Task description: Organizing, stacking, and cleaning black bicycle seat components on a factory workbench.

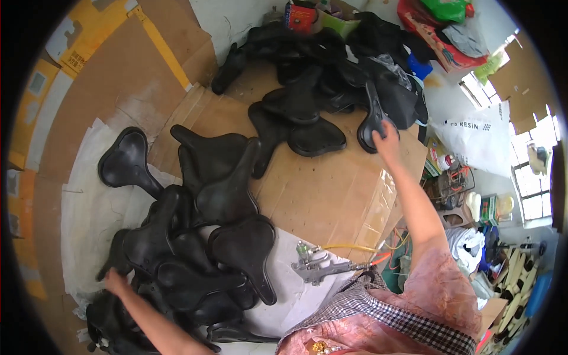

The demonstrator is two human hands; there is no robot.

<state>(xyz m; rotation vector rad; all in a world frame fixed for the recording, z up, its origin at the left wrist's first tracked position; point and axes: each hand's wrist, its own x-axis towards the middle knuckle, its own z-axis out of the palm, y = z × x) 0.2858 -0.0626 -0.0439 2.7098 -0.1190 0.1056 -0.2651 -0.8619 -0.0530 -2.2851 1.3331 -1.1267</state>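
Note:
Black bicycle saddles lie in two piles. At the far right, my right hand (387,142) grips the wide end of one bicycle saddle (370,121), whose narrow nose points away from me. At the near left, my left hand (115,281) is closed at the nose tip of another saddle (120,248), on the left edge of the near pile. Part of that saddle is hidden under a neighbouring saddle (149,245). One more saddle (125,158) lies apart on white sheeting at the left.
A metal spray gun (319,267) with a yellow hose (355,247) rests on white paper before me. Brown cardboard (325,201) covers the work surface. The far pile of saddles (293,97) reaches the wall. A white sack (473,133) and cluttered shelves stand at the right.

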